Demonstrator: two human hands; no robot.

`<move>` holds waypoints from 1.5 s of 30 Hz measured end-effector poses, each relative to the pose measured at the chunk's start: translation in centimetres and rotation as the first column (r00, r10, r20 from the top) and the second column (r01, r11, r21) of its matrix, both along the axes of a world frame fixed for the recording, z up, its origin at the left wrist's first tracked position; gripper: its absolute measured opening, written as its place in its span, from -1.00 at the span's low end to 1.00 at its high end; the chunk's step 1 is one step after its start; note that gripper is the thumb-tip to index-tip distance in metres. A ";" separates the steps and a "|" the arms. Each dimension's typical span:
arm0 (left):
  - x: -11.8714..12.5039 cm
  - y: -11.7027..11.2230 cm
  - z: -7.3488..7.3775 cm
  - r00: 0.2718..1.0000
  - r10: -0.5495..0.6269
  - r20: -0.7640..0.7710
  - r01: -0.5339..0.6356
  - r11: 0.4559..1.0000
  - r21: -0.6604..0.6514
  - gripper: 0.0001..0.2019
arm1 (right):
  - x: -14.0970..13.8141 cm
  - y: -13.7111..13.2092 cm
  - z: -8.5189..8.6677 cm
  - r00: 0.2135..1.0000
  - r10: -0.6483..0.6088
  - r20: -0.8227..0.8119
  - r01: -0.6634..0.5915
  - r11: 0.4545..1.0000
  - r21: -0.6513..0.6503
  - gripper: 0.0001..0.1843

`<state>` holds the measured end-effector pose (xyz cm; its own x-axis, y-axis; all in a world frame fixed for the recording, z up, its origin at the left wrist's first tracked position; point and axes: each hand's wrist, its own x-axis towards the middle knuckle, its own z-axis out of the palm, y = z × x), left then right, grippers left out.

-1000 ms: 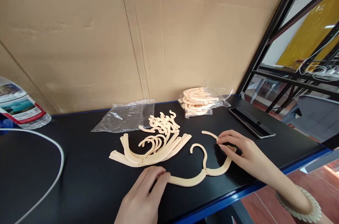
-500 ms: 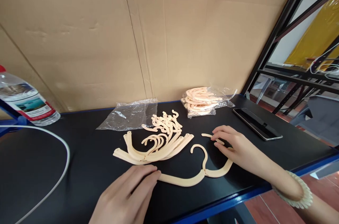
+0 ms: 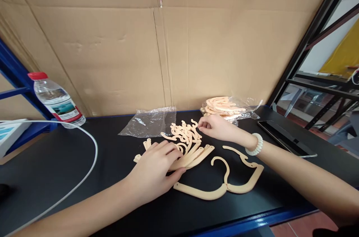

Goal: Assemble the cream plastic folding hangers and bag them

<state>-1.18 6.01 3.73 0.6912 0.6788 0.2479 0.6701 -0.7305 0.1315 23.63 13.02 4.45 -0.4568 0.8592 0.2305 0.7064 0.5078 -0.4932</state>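
Observation:
A pile of loose cream plastic hanger parts (image 3: 190,146) lies in the middle of the black table (image 3: 84,199). My left hand (image 3: 157,164) rests on the pile's left side, fingers laid over the curved arm pieces. My right hand (image 3: 214,128) reaches to the small hook pieces (image 3: 185,129) at the back of the pile, fingers pinched at one of them. An assembled hanger (image 3: 224,186) lies flat in front of the pile, near the table's front edge, touched by neither hand. A single thin curved piece (image 3: 234,150) lies just behind it.
An empty clear plastic bag (image 3: 148,122) and a sealed bag of hanger parts (image 3: 227,106) lie at the back by the cardboard wall (image 3: 112,42). A phone (image 3: 286,139) lies at the right, a water bottle (image 3: 57,101) and a white cable (image 3: 84,169) at the left.
Both hands left the assembled hanger. My left hand moved up onto the pile of arm pieces, my right hand moved back and left to the hook pieces. The view shifted left.

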 end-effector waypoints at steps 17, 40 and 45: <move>-2.6 -0.5 -2.3 0.937 -0.102 0.335 0.090 0.995 0.053 -0.86 | -0.5 1.6 -2.5 0.980 -0.182 -0.084 0.169 0.976 -0.134 -0.79; -2.7 0.0 -2.5 0.959 -0.110 0.263 0.028 0.955 0.295 -0.84 | 0.9 1.8 -2.4 0.797 -0.349 -0.492 0.169 0.912 -0.373 -0.76; -2.7 0.0 -2.3 0.952 -0.140 0.271 0.055 0.953 0.299 -0.84 | 0.9 1.1 -1.9 0.693 -0.329 -0.642 0.108 0.927 -0.359 -0.69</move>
<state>-3.92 5.99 1.44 0.6213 0.4828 0.6171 0.5580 -0.8256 0.0841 24.57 14.12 2.52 -0.0591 0.9883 0.1407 0.1925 0.1496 -0.9698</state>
